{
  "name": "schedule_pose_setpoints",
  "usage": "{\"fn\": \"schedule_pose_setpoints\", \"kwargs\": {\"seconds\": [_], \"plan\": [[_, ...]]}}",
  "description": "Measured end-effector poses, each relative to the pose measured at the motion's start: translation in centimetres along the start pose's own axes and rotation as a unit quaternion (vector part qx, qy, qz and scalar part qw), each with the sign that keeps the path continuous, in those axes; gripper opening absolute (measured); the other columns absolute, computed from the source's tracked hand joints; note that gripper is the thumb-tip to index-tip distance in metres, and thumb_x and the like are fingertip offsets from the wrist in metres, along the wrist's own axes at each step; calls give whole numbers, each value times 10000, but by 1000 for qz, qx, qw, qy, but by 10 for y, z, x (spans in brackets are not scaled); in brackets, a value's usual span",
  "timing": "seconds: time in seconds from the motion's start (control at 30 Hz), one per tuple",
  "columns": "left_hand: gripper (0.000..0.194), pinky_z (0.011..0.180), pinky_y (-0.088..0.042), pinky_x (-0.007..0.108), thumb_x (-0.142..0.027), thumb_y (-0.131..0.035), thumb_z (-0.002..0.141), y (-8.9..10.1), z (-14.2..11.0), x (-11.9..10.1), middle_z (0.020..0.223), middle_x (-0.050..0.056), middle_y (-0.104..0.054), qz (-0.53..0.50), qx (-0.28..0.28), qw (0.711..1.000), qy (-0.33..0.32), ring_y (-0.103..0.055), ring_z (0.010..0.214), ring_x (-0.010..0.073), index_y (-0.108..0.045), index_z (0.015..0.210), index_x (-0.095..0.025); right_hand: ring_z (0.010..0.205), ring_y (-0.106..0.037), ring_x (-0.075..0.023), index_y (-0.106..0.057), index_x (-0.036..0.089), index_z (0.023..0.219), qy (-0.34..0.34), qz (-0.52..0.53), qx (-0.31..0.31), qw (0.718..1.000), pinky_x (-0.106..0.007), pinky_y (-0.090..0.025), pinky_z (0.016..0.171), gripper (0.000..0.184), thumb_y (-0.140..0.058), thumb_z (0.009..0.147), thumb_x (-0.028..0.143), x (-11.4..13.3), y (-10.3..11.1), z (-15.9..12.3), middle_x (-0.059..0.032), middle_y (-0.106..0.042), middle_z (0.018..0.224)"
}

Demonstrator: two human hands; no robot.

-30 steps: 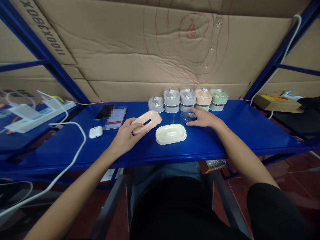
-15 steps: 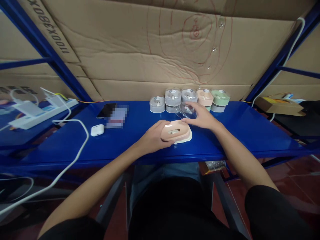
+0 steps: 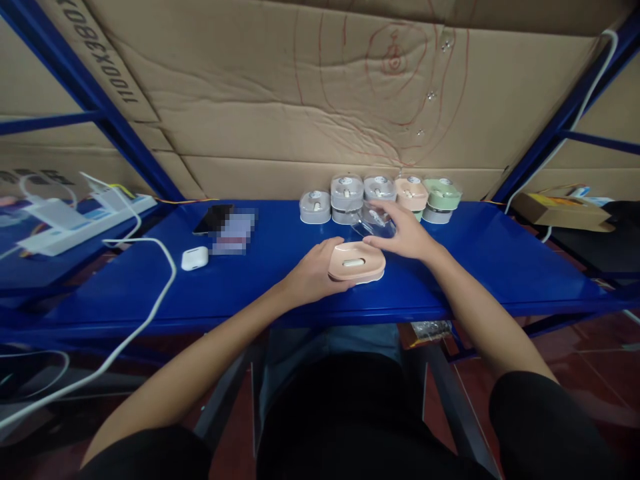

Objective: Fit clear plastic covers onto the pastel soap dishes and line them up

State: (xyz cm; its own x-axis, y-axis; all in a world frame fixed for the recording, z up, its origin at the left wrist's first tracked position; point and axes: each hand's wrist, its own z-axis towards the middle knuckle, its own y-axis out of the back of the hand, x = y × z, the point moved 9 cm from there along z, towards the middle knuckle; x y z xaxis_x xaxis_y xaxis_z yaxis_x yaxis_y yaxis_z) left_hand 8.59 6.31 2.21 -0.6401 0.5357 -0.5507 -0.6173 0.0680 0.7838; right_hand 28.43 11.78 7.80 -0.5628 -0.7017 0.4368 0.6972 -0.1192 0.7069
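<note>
The peach oval plastic soap dish [image 3: 356, 263] is seated on a cream oval base [image 3: 369, 282] on the blue steel desk [image 3: 480, 267], gripped at its edge by the left hand [image 3: 315, 273]. A clear round plastic lid [image 3: 373, 228] is clasped by the right hand [image 3: 406, 233].

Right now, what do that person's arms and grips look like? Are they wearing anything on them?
The arms come out of short black sleeves, the left sleeve and the right sleeve, with no logo showing. Below them, the arms are bare. The left grip and right grip are bare hands, with no gloves, and no watch, ring or cable shows.
</note>
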Motion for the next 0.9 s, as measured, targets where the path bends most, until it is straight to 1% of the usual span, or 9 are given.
{"fn": "schedule_pose_setpoints", "kwargs": {"seconds": [0.1, 0.23, 0.33, 0.43, 0.5, 0.6, 0.7, 0.8, 0.9], "plan": [[816, 1179, -565, 582, -463, -918, 785, 2, -1, 5, 1472, 148, -710, -20, 10, 999, 40, -704, 1369, 418, -568, 1485, -232, 1314, -717, -398, -650, 237, 1595, 33, 10, 33, 999, -597, -585, 1150, 879, -844, 877, 705, 10, -11, -2, -168, -727, 1496], [1115, 1212, -551, 569, -550, -972, 720, 3, -2, 13, 1631, 192, -642, -82, -8, 993, 81, -645, 1494, 455, -433, 1640, -224, 1341, -710, -395, -678, 263, 1576, 92, 28, 112, 989, -599, -571, 1176, 891, -925, 829, 680, 26, -33, -6, -148, -736, 1476], [1289, 1229, -541, 578, -556, -1008, 679, 0, -5, 22, 1607, 196, -677, -136, -13, 985, 108, -651, 1502, 454, -326, 1724, -230, 1385, -689, -378, -678, 285, 1589, 128, 46, 171, 976, -568, -558, 1197, 869, -945, 837, 630, 38, -50, -10, -132, -717, 1510], [1358, 1242, -532, 601, -522, -1032, 644, -3, -7, 29, 1588, 192, -694, -147, -5, 982, 120, -668, 1483, 451, -294, 1747, -238, 1381, -689, -363, -669, 320, 1606, 143, 67, 198, 967, -550, -563, 1188, 839, -931, 862, 606, 46, -60, -11, -120, -686, 1537], [1339, 1248, -526, 614, -539, -1034, 640, -1, -8, 32, 1604, 201, -676, -129, -5, 985, 117, -658, 1489, 460, -326, 1734, -231, 1386, -684, -358, -661, 339, 1614, 144, 77, 204, 965, -549, -558, 1195, 822, -920, 877, 595, 47, -62, -11, -114, -675, 1545], [1214, 1253, -523, 619, -572, -1020, 662, 1, -7, 32, 1610, 185, -665, -97, -1, 991, 89, -641, 1501, 465, -430, 1670, -242, 1403, -674, -353, -659, 346, 1613, 145, 89, 210, 963, -548, -553, 1205, 803, -915, 888, 573, 46, -63, -9, -109, -667, 1560], [1111, 1275, -508, 618, -552, -1012, 672, 3, -5, 32, 1627, 174, -639, -72, 7, 996, 58, -619, 1521, 454, -502, 1610, -244, 1393, -680, -341, -662, 341, 1611, 142, 97, 215, 961, -534, -561, 1199, 792, -915, 891, 556, 44, -64, -8, -107, -668, 1559], [1097, 1302, -489, 610, -551, -1012, 671, 4, -3, 32, 1657, 182, -609, -50, 2, 998, 40, -603, 1540, 447, -523, 1600, -236, 1384, -686, -332, -660, 351, 1612, 141, 99, 218, 961, -527, -559, 1205, 796, -915, 887, 557, 42, -67, -7, -97, -675, 1550], [1079, 1316, -476, 608, -582, -977, 734, 4, -4, 31, 1695, 175, -599, -39, -3, 999, 25, -585, 1569, 435, -502, 1643, -247, 1392, -677, -343, -649, 365, 1620, 141, 92, 219, 961, -549, -558, 1211, 820, -917, 882, 602, 41, -71, -8, -95, -674, 1555]]}}
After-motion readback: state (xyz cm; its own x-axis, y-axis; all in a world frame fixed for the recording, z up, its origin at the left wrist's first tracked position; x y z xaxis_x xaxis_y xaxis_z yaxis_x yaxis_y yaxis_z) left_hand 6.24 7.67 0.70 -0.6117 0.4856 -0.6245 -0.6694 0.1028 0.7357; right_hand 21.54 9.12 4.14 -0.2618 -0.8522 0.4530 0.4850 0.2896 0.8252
